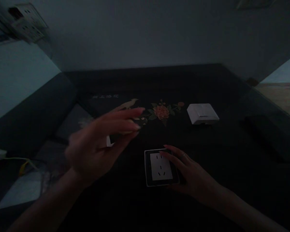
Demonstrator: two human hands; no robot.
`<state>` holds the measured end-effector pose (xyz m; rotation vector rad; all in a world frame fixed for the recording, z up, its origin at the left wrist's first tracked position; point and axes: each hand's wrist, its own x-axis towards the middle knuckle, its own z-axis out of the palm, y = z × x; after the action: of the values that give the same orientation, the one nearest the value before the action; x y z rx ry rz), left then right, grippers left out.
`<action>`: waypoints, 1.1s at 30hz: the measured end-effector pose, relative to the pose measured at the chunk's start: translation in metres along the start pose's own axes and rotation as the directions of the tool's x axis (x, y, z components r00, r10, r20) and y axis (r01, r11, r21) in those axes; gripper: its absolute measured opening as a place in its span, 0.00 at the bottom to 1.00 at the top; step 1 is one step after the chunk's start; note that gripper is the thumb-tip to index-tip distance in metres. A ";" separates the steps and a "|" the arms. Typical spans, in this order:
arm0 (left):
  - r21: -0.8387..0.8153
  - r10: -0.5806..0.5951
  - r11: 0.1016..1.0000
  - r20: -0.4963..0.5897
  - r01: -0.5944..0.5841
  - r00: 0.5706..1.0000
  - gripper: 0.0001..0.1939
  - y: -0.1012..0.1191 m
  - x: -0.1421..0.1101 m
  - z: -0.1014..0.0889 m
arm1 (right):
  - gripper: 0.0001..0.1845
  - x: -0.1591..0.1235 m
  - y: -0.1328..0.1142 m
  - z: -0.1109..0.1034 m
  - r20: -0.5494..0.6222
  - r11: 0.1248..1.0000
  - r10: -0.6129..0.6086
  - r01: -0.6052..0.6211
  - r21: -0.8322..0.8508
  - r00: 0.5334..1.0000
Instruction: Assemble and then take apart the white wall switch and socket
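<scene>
Square wall-socket panel, white outer edge, black frame and white slotted centre plate [160,166]: one, lying face up on the near part of the black desk with a printed design [125,206], slightly right of the middle. Three rows of slots show on the plate.

Right hand [189,172]: at the right side of the panel, fingers over its upper right corner, thumb by the lower right corner, gripping it between them.

Left hand [100,145]: raised, left of the panel and apart from it, blurred. Fingers extended, thumb drawn up toward their tips; whether something small is pinched there, cannot tell. A small white object [108,141], mostly hidden, shows through the gap between thumb and fingers.

White, box-like piece with sloping sides [202,113]: one, on the desk beyond the right hand, well apart from it.

Printed decoration: coral-pink flower with green leaves [161,112], pale bird [130,103] and a row of light characters [105,96], on the far part of the desk.

Left margin: thin yellowish cable [23,168], above a pale flat sheet [23,190].

Background: plain grey wall [145,35]; pale slotted socket plates [29,24], upper left.
</scene>
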<state>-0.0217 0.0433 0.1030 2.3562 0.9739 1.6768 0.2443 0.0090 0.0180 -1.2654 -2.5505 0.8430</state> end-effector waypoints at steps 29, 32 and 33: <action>0.224 -0.239 0.964 0.511 0.140 0.826 0.09 -0.076 -0.067 0.066 | 0.47 0.004 0.000 -0.002 0.096 0.996 0.077 -0.081 0.042 0.992; 0.229 -0.249 0.962 0.515 0.148 0.820 0.11 -0.077 -0.067 0.066 | 0.50 0.001 0.001 -0.005 0.090 0.990 0.085 -0.095 0.105 0.992; 0.229 -0.249 0.962 0.516 0.148 0.819 0.11 -0.077 -0.067 0.066 | 0.52 0.001 0.001 -0.006 0.091 0.986 0.091 -0.102 0.129 0.992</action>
<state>-0.0112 0.0865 -0.0103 2.5056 1.2267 0.7901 0.2468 0.0125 0.0226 -1.3481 -2.4646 1.0905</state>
